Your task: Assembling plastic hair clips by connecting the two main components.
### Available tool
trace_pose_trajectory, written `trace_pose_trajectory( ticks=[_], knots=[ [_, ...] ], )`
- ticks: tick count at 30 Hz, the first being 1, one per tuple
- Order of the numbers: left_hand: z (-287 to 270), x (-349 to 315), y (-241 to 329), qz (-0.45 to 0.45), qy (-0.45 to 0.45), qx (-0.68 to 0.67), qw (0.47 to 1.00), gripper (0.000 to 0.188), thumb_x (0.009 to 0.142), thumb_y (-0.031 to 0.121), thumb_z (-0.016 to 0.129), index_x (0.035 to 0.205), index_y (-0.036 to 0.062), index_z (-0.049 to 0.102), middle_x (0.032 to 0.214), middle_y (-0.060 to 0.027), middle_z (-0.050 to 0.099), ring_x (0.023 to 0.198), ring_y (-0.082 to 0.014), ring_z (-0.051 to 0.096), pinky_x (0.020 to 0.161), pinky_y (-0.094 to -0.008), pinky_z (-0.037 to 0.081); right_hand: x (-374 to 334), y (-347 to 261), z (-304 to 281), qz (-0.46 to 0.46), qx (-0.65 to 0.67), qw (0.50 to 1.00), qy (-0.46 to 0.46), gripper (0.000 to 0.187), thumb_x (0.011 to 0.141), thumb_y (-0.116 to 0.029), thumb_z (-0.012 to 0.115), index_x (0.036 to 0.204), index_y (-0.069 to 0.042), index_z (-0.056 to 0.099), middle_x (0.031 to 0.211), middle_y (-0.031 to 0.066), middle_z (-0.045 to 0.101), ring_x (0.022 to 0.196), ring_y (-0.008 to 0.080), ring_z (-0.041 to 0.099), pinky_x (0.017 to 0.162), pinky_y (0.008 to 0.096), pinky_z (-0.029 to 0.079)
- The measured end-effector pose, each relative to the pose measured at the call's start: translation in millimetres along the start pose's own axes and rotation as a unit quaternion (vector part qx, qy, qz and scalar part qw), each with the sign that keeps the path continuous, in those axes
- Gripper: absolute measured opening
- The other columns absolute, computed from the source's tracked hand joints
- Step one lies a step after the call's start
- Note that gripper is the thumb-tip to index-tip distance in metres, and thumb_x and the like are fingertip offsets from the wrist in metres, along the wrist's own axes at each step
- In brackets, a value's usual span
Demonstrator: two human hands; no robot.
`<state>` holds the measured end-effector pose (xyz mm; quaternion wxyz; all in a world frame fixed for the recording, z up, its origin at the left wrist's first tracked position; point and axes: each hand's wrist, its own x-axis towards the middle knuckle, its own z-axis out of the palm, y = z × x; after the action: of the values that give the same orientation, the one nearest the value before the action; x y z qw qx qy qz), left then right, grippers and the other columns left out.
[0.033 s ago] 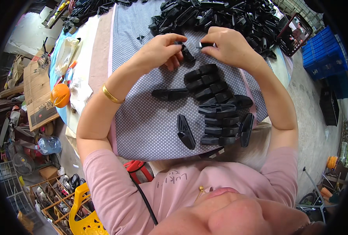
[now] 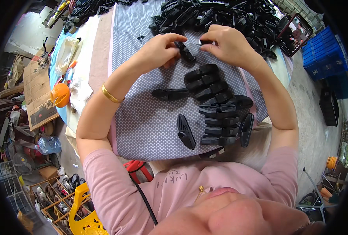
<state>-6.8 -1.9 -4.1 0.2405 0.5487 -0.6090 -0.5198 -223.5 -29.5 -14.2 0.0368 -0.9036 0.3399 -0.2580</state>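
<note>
The left hand (image 2: 156,53) is pinching a black part (image 2: 187,54) by its upper end, the part's long axis slanting down rightward. The right hand (image 2: 228,45) is pinching a small piece (image 2: 206,42) between thumb and forefinger (fingers are partly hiding it), sitting just right of the part, not touching.

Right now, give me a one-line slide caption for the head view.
Left hand holds a black part, right hand pinches another piece, near a black heap.

Blue crate (image 2: 323,51) right — yellow chair (image 2: 76,199), fan (image 2: 23,163) left.
</note>
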Motion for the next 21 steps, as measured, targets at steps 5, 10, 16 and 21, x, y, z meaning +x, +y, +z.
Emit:
trace_pose_trajectory(
  ticks=[5,10,16,21],
  knots=[
    [3.2,-4.1,-4.9,0.253,0.162,0.398,0.867,0.027,0.075,0.019,0.071,0.097,0.0045,0.068,0.082,-0.0106,0.058,0.078,-0.0242,0.060,0.072,-0.0329,0.050,2.4,-10.8,1.0,-0.032,0.077,0.996,0.005,0.021,0.073,-0.017,0.070,0.088,-0.002,0.068,0.076,0.0080,0.059,0.067,0.0226,0.058,0.060,0.0300,0.047],
    [4.6,-8.1,2.7,0.170,0.117,0.350,0.914,0.024,0.073,0.014,0.074,0.092,0.0003,0.067,0.083,-0.0082,0.061,0.074,-0.0169,0.058,0.069,-0.0286,0.050,-1.6,-10.1,-7.4,-0.027,0.023,0.999,-0.011,0.021,0.072,-0.018,0.071,0.087,-0.002,0.069,0.075,0.0073,0.059,0.067,0.0222,0.058,0.060,0.0306,0.047],
    [-6.8,0.3,4.8,0.154,0.065,0.290,0.942,0.021,0.071,0.008,0.074,0.087,-0.0037,0.066,0.080,-0.0095,0.065,0.074,-0.0174,0.064,0.069,-0.0257,0.052,3.9,-10.2,4.0,-0.036,0.061,0.998,-0.001,0.023,0.070,-0.016,0.073,0.087,-0.002,0.069,0.073,0.0074,0.058,0.068,0.0224,0.058,0.060,0.0308,0.047],
    [-6.3,0.9,1.7,0.200,0.073,0.292,0.933,0.021,0.069,0.010,0.075,0.084,-0.0014,0.067,0.077,-0.0098,0.065,0.072,-0.0173,0.064,0.067,-0.0265,0.051,7.8,-6.1,15.5,-0.063,0.145,0.987,0.003,0.020,0.071,-0.013,0.072,0.087,-0.001,0.069,0.074,0.0078,0.059,0.067,0.0203,0.059,0.060,0.0288,0.046]
  ],
)
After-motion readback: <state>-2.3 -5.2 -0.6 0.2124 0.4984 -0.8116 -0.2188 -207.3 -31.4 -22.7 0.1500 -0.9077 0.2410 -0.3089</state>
